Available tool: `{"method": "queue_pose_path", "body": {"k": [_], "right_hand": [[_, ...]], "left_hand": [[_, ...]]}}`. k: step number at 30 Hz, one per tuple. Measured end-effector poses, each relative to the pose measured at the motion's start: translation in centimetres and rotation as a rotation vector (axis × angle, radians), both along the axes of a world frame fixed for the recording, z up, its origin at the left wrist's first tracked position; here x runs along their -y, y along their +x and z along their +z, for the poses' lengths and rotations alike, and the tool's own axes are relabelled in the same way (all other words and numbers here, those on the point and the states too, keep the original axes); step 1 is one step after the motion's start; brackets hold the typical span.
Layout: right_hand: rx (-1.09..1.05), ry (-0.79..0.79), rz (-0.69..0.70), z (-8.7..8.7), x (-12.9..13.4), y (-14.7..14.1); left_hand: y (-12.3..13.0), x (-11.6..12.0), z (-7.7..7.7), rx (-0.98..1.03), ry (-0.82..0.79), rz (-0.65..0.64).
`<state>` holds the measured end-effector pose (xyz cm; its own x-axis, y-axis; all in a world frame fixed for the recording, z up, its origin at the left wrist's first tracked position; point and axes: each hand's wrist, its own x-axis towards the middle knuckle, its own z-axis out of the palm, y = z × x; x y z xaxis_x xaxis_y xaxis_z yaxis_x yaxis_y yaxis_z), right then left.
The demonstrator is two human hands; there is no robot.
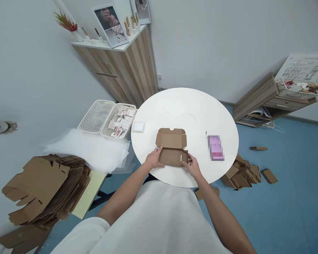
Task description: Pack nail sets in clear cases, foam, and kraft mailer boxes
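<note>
An open brown cardboard box [171,157] rests near the front edge of a round white table [185,106]. Its lid flap [171,139] is folded back, pointing away from me. My left hand [154,158] grips the box's left side, with the thumb at the front and the fingers at the back corner. At the right side wall, my right hand [192,165] is closed on the box, its thumb near a small white slit in the base. Part of the right wall is hidden by my fingers.
A blurred pink-purple phone-like rectangle [216,148] and a stack of small white sheets [138,127] lie on the table. To the left are white baskets [96,116], translucent sheets [87,148] and flat cardboard blanks [39,183]. Folded boxes [242,173] are piled on the floor at right.
</note>
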<state>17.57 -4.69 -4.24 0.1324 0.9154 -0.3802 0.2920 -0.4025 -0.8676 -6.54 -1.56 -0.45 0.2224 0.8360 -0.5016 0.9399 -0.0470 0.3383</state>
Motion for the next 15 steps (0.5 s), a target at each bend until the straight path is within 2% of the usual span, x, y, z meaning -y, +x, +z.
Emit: {"method": "queue_pose_path", "body": {"k": [7, 9, 13, 15], "right_hand": [[-0.098, 0.006, -0.041, 1.1, 0.1, 0.2], [-0.071, 0.017, 0.0, 1.2, 0.0, 0.0], [0.059, 0.079, 0.166, 1.1, -0.2, -1.0], [0.148, 0.107, 0.169, 0.9, -0.4, -1.4]], "left_hand": [[0.0, 0.3, 0.0, 0.033, 0.003, 0.041], [0.1, 0.3, -0.1, 0.052, 0.013, 0.057], [0.8, 0.2, -0.5, 0.084, 0.021, 0.055], [1.2, 0.2, -0.6, 0.087, 0.012, 0.058]]}}
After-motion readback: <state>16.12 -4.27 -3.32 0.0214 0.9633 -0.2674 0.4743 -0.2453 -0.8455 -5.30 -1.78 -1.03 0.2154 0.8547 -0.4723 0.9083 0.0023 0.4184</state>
